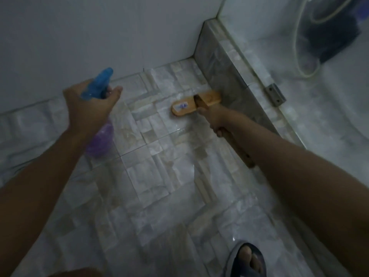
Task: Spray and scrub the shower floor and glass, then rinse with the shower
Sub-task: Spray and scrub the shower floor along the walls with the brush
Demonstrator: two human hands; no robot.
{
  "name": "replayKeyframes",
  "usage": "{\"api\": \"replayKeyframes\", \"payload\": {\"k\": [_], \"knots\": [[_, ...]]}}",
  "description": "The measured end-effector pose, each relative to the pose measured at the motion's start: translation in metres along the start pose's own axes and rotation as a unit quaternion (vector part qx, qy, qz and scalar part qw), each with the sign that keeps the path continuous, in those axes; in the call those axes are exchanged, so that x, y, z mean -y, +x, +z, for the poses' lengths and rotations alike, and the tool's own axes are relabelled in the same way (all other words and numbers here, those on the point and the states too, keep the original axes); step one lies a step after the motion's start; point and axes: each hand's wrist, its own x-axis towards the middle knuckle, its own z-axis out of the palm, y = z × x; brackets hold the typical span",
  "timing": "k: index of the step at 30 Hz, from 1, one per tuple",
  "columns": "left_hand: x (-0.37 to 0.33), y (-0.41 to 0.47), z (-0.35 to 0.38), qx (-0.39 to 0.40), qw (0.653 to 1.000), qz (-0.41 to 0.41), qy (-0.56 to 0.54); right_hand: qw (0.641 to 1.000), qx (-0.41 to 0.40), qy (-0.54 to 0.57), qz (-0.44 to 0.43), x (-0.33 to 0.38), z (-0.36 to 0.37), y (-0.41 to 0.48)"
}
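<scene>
The stiff, light-looking brush (183, 106) at one o'clock suits its mid-handle hold in the right hand (216, 120), fingers clenched around it; the left hand (89, 108) wraps its fingers round the spray bottle (100, 142) at the neck.

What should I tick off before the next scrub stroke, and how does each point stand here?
1. Left hand holds the spray bottle: ok.
2. Right hand grips the brush by its handle: ok.
3. Brush head rests on the floor beside the tiled curb: ok.
4. Floor wet near the brush: ok.
5. Aim of the nozzle: cannot tell.
6. The sandal stands apart from the brush: ok.
</scene>
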Motion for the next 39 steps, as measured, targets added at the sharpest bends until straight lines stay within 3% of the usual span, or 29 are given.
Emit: {"api": "replayKeyframes", "payload": {"k": [2, 5, 7, 9, 12, 14, 17, 22, 26, 30, 32, 36, 39], "knots": [[0.006, 0.001, -0.001, -0.018, 1.0, 0.008, 0.0, 0.993, -0.031, -0.098, -0.056, 0.031, -0.028, 0.036], [0.007, -0.003, 0.006, 0.015, 0.999, 0.031, 0.024, 0.958, -0.037, -0.261, -0.109, 0.077, -0.052, 0.07], [0.004, -0.002, 0.011, 0.022, 0.998, 0.044, 0.03, 0.944, -0.062, -0.301, -0.12, 0.091, -0.062, 0.07], [0.005, 0.004, 0.009, 0.013, 0.999, 0.032, 0.023, 0.948, -0.083, -0.275, -0.137, 0.089, -0.057, 0.061], [0.007, 0.007, 0.01, 0.035, 0.999, 0.033, 0.024, 0.978, -0.084, -0.145, -0.125, 0.033, -0.019, 0.054], [0.005, 0.007, 0.011, 0.051, 0.998, 0.038, 0.024, 0.993, -0.093, -0.029, -0.065, -0.009, 0.01, 0.03], [0.003, 0.007, 0.01, 0.056, 0.997, 0.047, 0.009, 0.998, -0.01, 0.043, 0.033, -0.029, 0.024, -0.01], [0.006, 0.008, 0.01, 0.052, 0.997, 0.054, 0.023, 0.993, -0.098, 0.021, -0.066, 0.024, -0.015, 0.036], [0.004, 0.005, 0.015, 0.076, 0.995, 0.056, 0.04, 0.997, -0.039, -0.031, -0.055, 0.077, -0.042, 0.057], [-0.012, -0.01, 0.024, 0.195, 0.973, 0.104, 0.068, 0.993, -0.085, -0.075, -0.032, 0.041, -0.009, 0.041], [-0.017, -0.021, 0.025, 0.238, 0.963, 0.108, 0.071, 0.996, -0.088, 0.028, -0.001, -0.003, 0.018, 0.013], [-0.028, -0.05, 0.039, 0.307, 0.951, 0.037, 0.026, 0.981, -0.046, 0.184, 0.043, -0.089, 0.06, -0.071], [-0.045, -0.075, 0.064, 0.395, 0.917, 0.04, 0.043, 0.966, -0.05, 0.217, 0.13, -0.144, 0.091, -0.115]]}}
